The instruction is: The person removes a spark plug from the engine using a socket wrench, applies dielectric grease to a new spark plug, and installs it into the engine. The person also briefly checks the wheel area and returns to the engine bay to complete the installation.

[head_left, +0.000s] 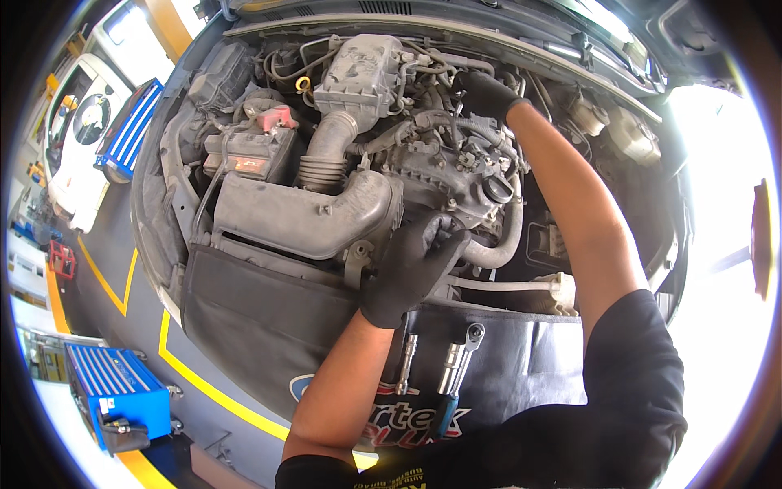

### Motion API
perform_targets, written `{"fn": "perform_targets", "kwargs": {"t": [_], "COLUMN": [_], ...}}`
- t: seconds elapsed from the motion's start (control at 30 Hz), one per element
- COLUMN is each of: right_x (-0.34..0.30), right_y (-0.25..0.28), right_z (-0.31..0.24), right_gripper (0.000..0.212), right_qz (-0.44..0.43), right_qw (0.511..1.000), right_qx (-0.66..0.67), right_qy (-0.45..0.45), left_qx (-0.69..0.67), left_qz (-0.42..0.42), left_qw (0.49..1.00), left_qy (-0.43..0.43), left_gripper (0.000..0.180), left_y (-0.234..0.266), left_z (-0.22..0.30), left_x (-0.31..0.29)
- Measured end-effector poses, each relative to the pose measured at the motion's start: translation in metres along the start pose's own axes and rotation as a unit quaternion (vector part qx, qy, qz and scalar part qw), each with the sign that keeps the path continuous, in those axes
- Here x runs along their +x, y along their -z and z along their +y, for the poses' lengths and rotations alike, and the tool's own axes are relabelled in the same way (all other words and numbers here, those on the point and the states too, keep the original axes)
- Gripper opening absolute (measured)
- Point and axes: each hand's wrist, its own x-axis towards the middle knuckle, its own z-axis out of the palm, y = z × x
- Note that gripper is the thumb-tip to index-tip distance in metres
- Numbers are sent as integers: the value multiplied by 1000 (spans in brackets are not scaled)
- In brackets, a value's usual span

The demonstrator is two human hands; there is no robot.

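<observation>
My left hand (411, 273), in a black glove, rests at the front edge of the engine (432, 175). Its fingers are curled together; whatever may be inside them is hidden. My right hand (489, 98), gloved too, reaches over to the rear of the engine among hoses and wiring, where its fingers cannot be made out. Between the two hands lies the engine's top with its black oil filler cap (498, 189). On the black fender cover (269, 301) below my left hand lie a ratchet with a socket (452, 367) and a socket extension (406, 365).
Left of the engine are the air intake duct (293, 213), the battery (252, 155) and the air filter box (356, 73). Pale fluid reservoirs (631, 137) sit at the far right. Blue tool cabinets (118, 387) stand on the floor at left. The raised hood's edge crosses the top right.
</observation>
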Motion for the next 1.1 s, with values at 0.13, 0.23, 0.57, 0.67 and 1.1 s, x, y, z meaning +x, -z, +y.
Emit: {"fn": "perform_targets", "kwargs": {"t": [0.13,0.23,0.57,0.67,1.1], "right_x": [5,7,-1,1,-9], "right_y": [-2,-1,-3,0,16], "right_z": [0,0,-10,-10,-3], "right_gripper": [21,17,36,36,32], "right_qz": [-67,-8,43,-62,-19], "right_qw": [995,999,996,989,1000], "right_qx": [-69,5,-9,-134,16], "right_qy": [-4,37,74,11,14], "left_qx": [15,15,77,53,47], "left_qz": [11,10,46,38,27], "left_qw": [999,999,993,994,997], "left_qy": [-29,-33,-77,-90,-61], "left_gripper": [20,19,22,22,34], "left_y": [-1,-1,-2,-2,0], "left_z": [1,0,-10,-10,-7], "left_x": [0,0,0,0,-1]}}
